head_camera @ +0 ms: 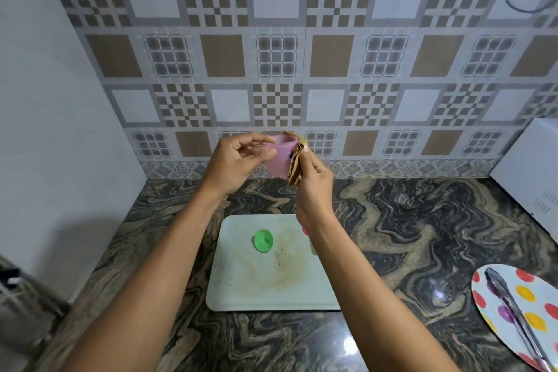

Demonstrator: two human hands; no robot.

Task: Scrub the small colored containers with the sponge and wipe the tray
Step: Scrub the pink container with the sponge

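So that its side can presumably be scrubbed freely, the pink container (282, 157) is held up by curled fingers of the left hand (238, 160), the tan sponge (295, 169) pinched against it by the right hand (314, 187), above the stained tray (241, 290) bearing a green container (263, 240).

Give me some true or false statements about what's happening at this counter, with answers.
1. The left hand holds a pink cup. True.
2. The right hand holds a brown sponge against that cup. True.
3. The green container sits on the countertop beside the tray. False: it sits on the tray.
4. The tray is spotless. False: brownish stains mark its middle.
5. Metal tongs lie on a polka-dot plate. True.
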